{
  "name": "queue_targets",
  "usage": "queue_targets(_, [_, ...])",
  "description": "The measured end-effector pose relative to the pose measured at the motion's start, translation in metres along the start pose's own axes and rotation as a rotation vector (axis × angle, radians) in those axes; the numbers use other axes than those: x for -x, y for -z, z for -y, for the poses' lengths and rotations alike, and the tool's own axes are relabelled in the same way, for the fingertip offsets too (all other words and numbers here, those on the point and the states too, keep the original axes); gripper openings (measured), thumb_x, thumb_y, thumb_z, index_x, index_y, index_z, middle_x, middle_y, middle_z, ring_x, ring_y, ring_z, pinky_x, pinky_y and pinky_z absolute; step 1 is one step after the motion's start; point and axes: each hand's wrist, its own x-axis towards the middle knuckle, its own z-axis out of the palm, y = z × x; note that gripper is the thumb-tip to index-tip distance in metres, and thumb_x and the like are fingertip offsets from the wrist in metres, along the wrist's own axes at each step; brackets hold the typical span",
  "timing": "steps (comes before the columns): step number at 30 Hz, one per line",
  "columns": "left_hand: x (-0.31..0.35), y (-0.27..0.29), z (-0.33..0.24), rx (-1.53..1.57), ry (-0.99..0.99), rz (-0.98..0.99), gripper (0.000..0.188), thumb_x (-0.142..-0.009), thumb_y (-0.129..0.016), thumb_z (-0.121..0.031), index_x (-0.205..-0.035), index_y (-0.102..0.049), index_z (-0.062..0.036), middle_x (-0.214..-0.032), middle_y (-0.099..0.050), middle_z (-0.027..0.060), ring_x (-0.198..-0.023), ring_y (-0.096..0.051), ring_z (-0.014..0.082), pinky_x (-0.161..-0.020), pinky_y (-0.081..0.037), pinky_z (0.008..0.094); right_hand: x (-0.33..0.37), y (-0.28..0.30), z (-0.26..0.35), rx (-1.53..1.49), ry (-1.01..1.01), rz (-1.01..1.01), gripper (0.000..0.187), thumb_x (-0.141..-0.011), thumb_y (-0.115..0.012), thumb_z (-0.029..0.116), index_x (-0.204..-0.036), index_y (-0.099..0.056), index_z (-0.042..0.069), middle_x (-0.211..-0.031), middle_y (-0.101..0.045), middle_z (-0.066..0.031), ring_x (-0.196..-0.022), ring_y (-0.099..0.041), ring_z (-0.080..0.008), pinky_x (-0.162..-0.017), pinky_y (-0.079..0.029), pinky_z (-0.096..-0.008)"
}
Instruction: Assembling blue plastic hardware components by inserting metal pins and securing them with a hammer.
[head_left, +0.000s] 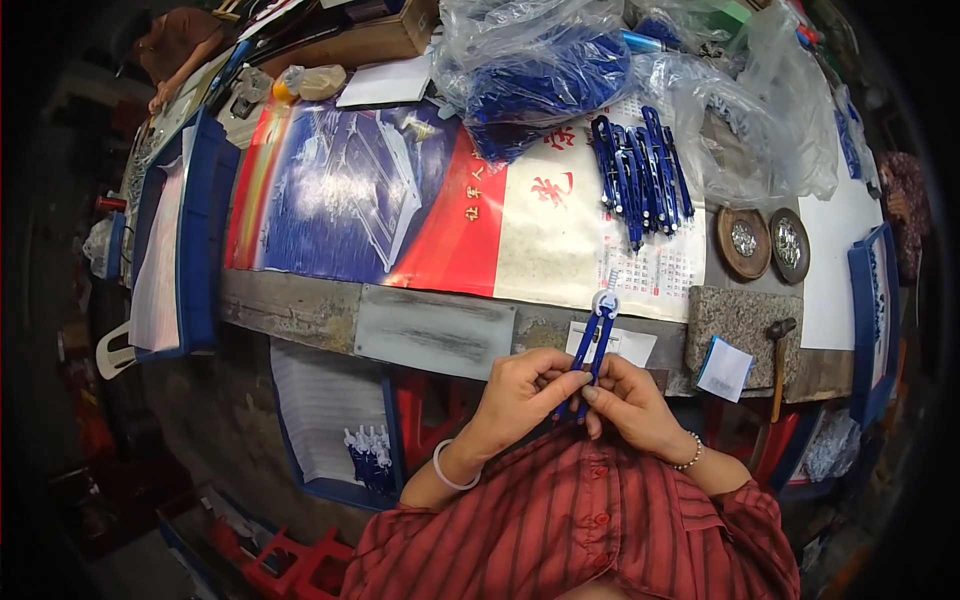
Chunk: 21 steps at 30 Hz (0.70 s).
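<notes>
The left hand (530, 392) and the right hand (634, 404) have their fingers pinched around the legs of a blue drawing compass (588, 338), held at the near edge of the tabletop (290, 306), its white head pointing away, toward piled blue parts (640, 175).
</notes>
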Motion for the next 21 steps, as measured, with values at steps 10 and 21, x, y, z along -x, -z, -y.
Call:
queue_targets(10, [0.005,-0.002,-0.001,-0.173,0.014,-0.036,0.019,-0.084,-0.066,-0.007,-0.1,-0.063,0.0028,-0.073,-0.065,0.0037,-0.058,-0.055,0.0035,-0.05,-0.043,0.0193,0.001,-0.003,-0.002,0.048,-0.002,0.04,0.016,-0.096,-0.047,0.01,-0.109,-0.047,0.001,-0.087,-0.058,-0.0051,-0.062,-0.055,-0.0065,-0.055,-0.047,-0.0199])
queue_targets(21, [0.056,0.015,0.015,-0.186,-0.012,-0.291,0.021,-0.083,-0.066,-0.006,-0.102,-0.06,0.0023,-0.075,-0.062,0.0061,-0.06,-0.055,0.0058,-0.053,-0.045,0.022,0.026,-0.047,0.088,1.088,0.7,0.046,0.019,-0.077,-0.063,0.01,-0.095,-0.063,0.003,-0.078,-0.064,-0.0097,-0.067,-0.064,-0.0236,-0.059,-0.05,-0.0356])
